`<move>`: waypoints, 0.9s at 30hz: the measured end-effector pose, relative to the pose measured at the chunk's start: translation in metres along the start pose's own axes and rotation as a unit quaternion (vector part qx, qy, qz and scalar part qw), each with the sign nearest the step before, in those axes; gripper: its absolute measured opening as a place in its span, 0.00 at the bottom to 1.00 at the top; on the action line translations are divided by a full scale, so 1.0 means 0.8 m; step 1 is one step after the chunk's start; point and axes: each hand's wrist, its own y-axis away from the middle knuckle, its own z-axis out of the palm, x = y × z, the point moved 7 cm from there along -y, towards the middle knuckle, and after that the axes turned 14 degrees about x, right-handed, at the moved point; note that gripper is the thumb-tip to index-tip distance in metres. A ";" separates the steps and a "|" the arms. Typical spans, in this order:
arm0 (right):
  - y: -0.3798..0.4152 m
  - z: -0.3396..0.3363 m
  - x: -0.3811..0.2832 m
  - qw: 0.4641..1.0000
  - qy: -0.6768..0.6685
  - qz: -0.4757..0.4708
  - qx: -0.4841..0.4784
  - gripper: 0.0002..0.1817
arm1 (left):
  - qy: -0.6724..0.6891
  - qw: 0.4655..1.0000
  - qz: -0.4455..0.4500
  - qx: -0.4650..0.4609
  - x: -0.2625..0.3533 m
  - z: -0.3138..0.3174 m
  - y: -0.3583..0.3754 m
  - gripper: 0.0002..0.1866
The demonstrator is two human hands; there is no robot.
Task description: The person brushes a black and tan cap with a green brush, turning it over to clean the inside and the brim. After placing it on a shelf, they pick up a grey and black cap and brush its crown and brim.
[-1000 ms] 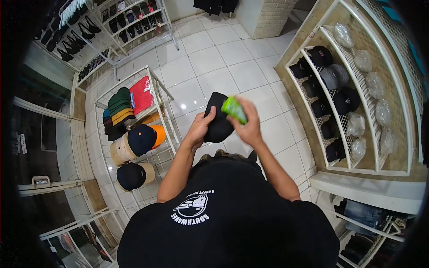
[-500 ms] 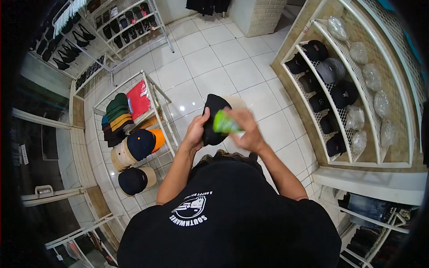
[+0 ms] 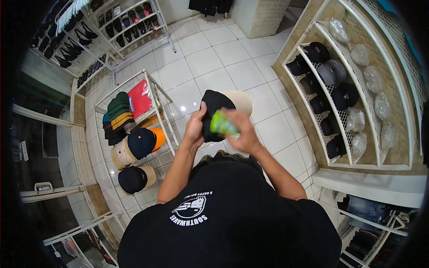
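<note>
A baseball cap [image 3: 210, 100] with a black crown and a beige brim is held up in front of my chest, its brim pointing away to the right. My left hand [image 3: 195, 127] grips the cap's left edge, thumb on the outside. Closed around a small bright green object [image 3: 222, 123], my right hand [image 3: 242, 131] presses or holds it against the black crown. Motion blurs the green object, so its kind does not show. The right hand covers part of the brim.
On the left, a white wire rack [image 3: 100, 129] bears stacked caps, including a black-and-beige cap [image 3: 133, 180], and a red packet [image 3: 140, 99]. A shelf [image 3: 382, 165] with dark caps and plastic-wrapped items stands on the right. Footwear racks [image 3: 129, 24] are at the far left.
My right hand and the green object have shifted slightly left and down across the crown. The cap has turned a little, and more of its beige brim shows.
</note>
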 end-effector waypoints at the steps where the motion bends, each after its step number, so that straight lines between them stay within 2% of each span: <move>1: 0.010 0.007 -0.013 0.992 -0.012 -0.008 -0.123 0.38 | 0.032 0.999 -0.021 -0.034 0.004 0.006 0.004 0.30; 2: 0.011 0.006 -0.024 0.987 -0.025 -0.011 -0.156 0.36 | 0.038 0.999 -0.011 -0.034 0.008 0.009 0.008 0.31; 4: -0.005 -0.023 0.006 0.997 -0.045 0.056 0.029 0.34 | 0.049 0.997 -0.027 -0.047 0.008 0.012 0.015 0.31; 5: -0.009 -0.033 0.042 0.981 -0.038 0.143 0.124 0.32 | 0.052 0.997 -0.029 -0.041 0.005 0.012 0.020 0.31; 6: -0.027 -0.046 0.047 0.971 -0.001 0.177 0.164 0.32 | 0.044 0.998 -0.023 -0.033 0.005 0.016 0.019 0.31; 8: -0.024 -0.027 0.056 0.977 0.005 0.168 0.133 0.33 | 0.028 0.999 -0.020 -0.029 0.003 0.016 0.016 0.31; 10: -0.005 -0.010 0.012 0.995 -0.026 0.068 0.071 0.35 | 0.060 0.998 -0.005 -0.033 0.004 0.012 0.006 0.31; 11: 0.005 0.002 -0.009 0.999 -0.017 0.019 -0.045 0.38 | 0.058 0.997 0.001 -0.055 0.009 0.012 0.005 0.31; 12: 0.012 0.009 -0.028 0.990 -0.053 0.022 -0.132 0.39 | 0.038 0.998 0.009 -0.041 0.014 0.016 0.012 0.31; 14: 0.005 -0.010 -0.011 0.999 -0.039 0.013 -0.007 0.38 | 0.045 0.997 -0.004 -0.055 0.013 0.020 0.015 0.31; 15: 0.001 -0.023 0.022 0.990 -0.037 0.097 0.097 0.36 | 0.054 0.998 -0.002 -0.044 0.012 0.021 0.012 0.31; 16: -0.023 -0.038 0.024 0.983 0.031 0.110 0.142 0.35 | 0.060 0.998 -0.003 -0.032 0.009 0.022 0.013 0.31; 18: -0.019 -0.026 0.024 0.987 0.006 0.103 0.119 0.35 | 0.059 0.997 -0.011 -0.039 0.006 0.026 0.014 0.31; 20: 0.003 -0.007 -0.018 0.999 0.021 -0.022 0.012 0.33 | 0.111 0.991 -0.015 -0.075 0.006 0.027 0.002 0.31; 21: 0.014 -0.003 -0.024 0.998 0.003 0.016 -0.068 0.33 | 0.098 0.994 -0.003 -0.045 0.010 0.025 0.004 0.31; 22: 0.023 -0.005 -0.014 0.997 0.003 0.017 -0.072 0.33 | 0.102 0.994 -0.004 -0.042 0.012 0.026 0.010 0.31; 24: 0.040 -0.028 0.046 0.983 -0.030 0.177 0.049 0.31 | 0.069 0.997 0.007 -0.021 0.018 0.026 0.015 0.32; 26: 0.014 -0.063 0.074 0.927 -0.120 0.253 0.249 0.27 | 0.055 0.998 0.004 -0.002 0.014 0.019 0.011 0.33; 27: 0.005 -0.063 0.081 0.926 -0.119 0.253 0.253 0.27 | 0.019 1.000 0.020 0.012 0.012 0.017 0.011 0.34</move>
